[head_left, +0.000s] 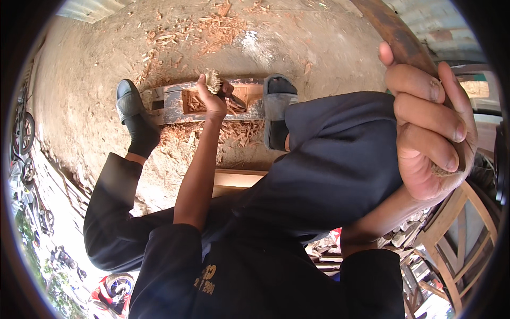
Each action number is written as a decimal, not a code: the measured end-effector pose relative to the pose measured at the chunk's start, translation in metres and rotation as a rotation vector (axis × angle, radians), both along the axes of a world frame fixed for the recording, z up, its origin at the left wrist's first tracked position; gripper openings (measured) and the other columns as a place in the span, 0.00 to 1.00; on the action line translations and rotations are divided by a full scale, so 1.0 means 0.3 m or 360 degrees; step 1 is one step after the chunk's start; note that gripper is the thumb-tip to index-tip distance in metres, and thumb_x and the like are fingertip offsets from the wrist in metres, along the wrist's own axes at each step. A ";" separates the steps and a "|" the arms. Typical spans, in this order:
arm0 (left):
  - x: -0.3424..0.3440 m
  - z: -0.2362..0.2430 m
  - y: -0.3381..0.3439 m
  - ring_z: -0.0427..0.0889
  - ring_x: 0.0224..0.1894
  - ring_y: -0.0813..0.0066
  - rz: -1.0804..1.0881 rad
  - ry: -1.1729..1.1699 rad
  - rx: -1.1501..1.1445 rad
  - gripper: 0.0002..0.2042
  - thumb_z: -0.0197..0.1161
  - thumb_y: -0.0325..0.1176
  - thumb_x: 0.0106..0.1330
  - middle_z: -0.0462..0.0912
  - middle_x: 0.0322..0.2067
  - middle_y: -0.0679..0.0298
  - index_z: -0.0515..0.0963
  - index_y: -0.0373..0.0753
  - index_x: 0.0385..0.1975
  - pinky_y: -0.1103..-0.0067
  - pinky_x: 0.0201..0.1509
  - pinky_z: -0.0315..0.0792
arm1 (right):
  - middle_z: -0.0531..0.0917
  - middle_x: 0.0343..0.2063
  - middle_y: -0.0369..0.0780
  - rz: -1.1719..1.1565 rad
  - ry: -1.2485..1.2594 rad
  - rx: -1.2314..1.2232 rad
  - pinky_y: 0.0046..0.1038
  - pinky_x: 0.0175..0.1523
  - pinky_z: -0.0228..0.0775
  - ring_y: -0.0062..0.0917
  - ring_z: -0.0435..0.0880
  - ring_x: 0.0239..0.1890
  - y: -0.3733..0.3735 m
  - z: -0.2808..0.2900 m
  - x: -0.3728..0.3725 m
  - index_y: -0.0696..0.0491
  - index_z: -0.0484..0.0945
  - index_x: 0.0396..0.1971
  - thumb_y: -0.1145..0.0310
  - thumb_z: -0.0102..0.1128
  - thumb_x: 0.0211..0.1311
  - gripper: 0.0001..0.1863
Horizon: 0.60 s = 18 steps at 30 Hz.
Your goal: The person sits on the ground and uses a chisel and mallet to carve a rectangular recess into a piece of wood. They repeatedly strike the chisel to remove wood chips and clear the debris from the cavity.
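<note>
While my R hand (433, 125) grips a long brown wooden club (396, 34) at far R of frame, my L hand (214, 105), upper ctr, is closed round a frayed-top chisel (238, 102). Its blade's at the cut-out in the wood block (173, 105), w/ shavings (193, 101) inside; can't tell if touching. Block's btwn my L sandal (125, 101) & R sandal (278, 98).

We're looking down from the left fisheye on the person's head, facing the dirt floor (329, 61), right hand (431, 125) big and close to the lens, left hand (214, 105) farther below.
</note>
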<state>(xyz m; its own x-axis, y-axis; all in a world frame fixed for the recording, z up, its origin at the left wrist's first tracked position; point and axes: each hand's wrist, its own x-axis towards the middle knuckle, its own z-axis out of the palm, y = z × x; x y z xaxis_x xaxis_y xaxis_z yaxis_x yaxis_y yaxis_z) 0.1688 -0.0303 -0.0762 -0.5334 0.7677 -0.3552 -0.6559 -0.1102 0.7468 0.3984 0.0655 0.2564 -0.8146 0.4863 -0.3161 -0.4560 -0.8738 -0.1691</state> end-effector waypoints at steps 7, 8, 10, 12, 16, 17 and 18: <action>0.030 -0.028 0.019 0.61 0.15 0.77 0.0006 -0.0128 0.0044 0.19 0.39 0.53 0.61 0.64 0.13 0.67 0.67 0.42 0.25 0.81 0.19 0.55 | 0.59 0.30 0.39 0.0040 -0.0218 0.0021 0.21 0.18 0.61 0.19 0.64 0.22 -0.048 0.031 -0.051 0.74 0.38 0.56 0.67 0.31 0.69 0.27; 0.026 -0.030 0.013 0.62 0.15 0.77 -0.0060 -0.0057 0.0051 0.19 0.38 0.52 0.61 0.65 0.13 0.67 0.67 0.42 0.25 0.81 0.20 0.56 | 0.59 0.30 0.39 0.0069 -0.0196 0.0025 0.21 0.18 0.61 0.19 0.64 0.22 -0.055 0.025 -0.048 0.74 0.39 0.56 0.67 0.31 0.69 0.27; 0.017 -0.035 0.005 0.64 0.16 0.77 -0.0187 0.0089 0.0060 0.19 0.38 0.51 0.61 0.66 0.14 0.67 0.67 0.42 0.25 0.81 0.21 0.58 | 0.59 0.30 0.39 0.0133 -0.0147 0.0045 0.21 0.17 0.61 0.17 0.64 0.22 -0.065 0.017 -0.045 0.74 0.41 0.55 0.68 0.32 0.68 0.27; 0.035 -0.036 0.000 0.68 0.21 0.77 -0.0300 0.0258 0.0020 0.20 0.34 0.51 0.61 0.70 0.18 0.67 0.67 0.41 0.27 0.79 0.26 0.62 | 0.60 0.30 0.39 0.0191 -0.0107 0.0126 0.20 0.17 0.62 0.17 0.64 0.21 -0.078 0.012 -0.029 0.73 0.42 0.56 0.68 0.32 0.68 0.26; 0.051 -0.046 -0.001 0.72 0.42 0.64 -0.0578 0.0218 -0.0267 0.25 0.35 0.46 0.64 0.72 0.37 0.55 0.64 0.29 0.48 0.71 0.52 0.67 | 0.63 0.30 0.40 0.0048 -0.0543 0.0484 0.18 0.16 0.67 0.15 0.65 0.19 -0.153 0.033 -0.039 0.68 0.43 0.58 0.69 0.35 0.67 0.26; 0.053 -0.079 0.010 0.71 0.43 0.63 -0.0628 0.0442 -0.0178 0.25 0.37 0.46 0.63 0.72 0.38 0.54 0.63 0.29 0.48 0.70 0.53 0.66 | 0.63 0.30 0.40 0.0035 -0.0643 0.0641 0.18 0.16 0.68 0.15 0.66 0.18 -0.173 0.041 -0.045 0.67 0.44 0.58 0.69 0.37 0.66 0.26; 0.067 -0.037 0.038 0.71 0.45 0.63 -0.0681 0.0659 -0.0086 0.25 0.39 0.46 0.63 0.72 0.38 0.53 0.61 0.28 0.49 0.69 0.54 0.66 | 0.64 0.30 0.40 -0.0022 -0.0687 0.0790 0.18 0.17 0.68 0.15 0.66 0.18 -0.178 0.048 -0.048 0.66 0.44 0.58 0.70 0.39 0.65 0.26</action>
